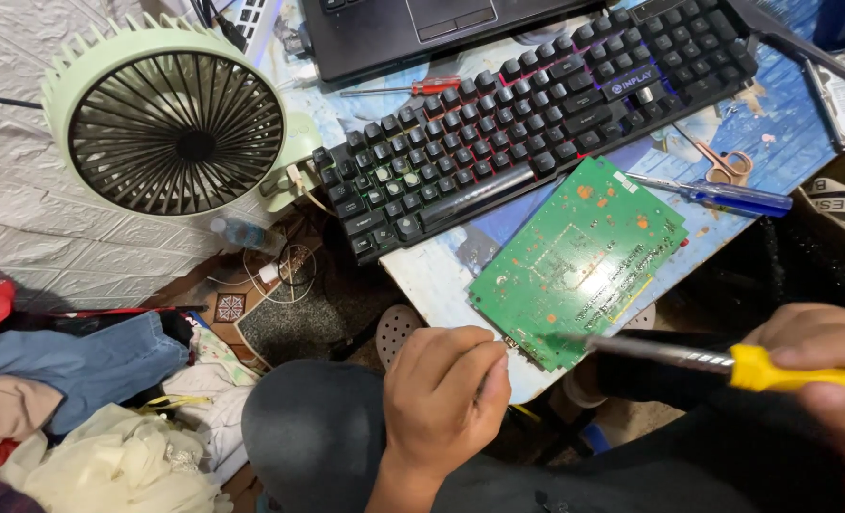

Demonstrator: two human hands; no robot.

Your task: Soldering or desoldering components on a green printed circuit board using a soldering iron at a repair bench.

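Nearest: left hand (446, 385) rests on the knee at the bench's (432, 275) near edge, fingers curled shut into a loose fist; whether the fingertips pinch the circuit board's (575, 261) near corner or just touch it, can't tell. Right hand (822, 366) is closed round the yellow handle of a soldering iron (689, 359), metal shaft pointing left, tip at the board's near edge by the left knuckles.

Board lies flat on the bench's near edge, near corner overhanging a bit, solder side up: green, glossy, fine traces, a few orange blobs. To do this well, IMO: keep the board pinned so it doesn't slide off the edge, bring the tip in shallow, touch only the one joint, keep left fingers clear of the hot shaft, which sits very close.

Further in, right side: blue-handled screwdriver (727, 197), clear plastic, just beyond the board; small scissors (727, 166) w/ tan loops behind it. Mid bench: black keyboard (537, 114), raised glossy keys, lying diagonal, a dark rod-like tool on its front edge. Behind it a slim red-handled screwdriver (413, 87), then a black laptop (413, 24) at the far edge. Bench top is worn, pale blue print, scuffed.

Off the left edge: pale green round fan (171, 119), ribbed rim, black grille, against a white textured wall. Below it, clothes (80, 380) piled on the floor, soft & crumpled.
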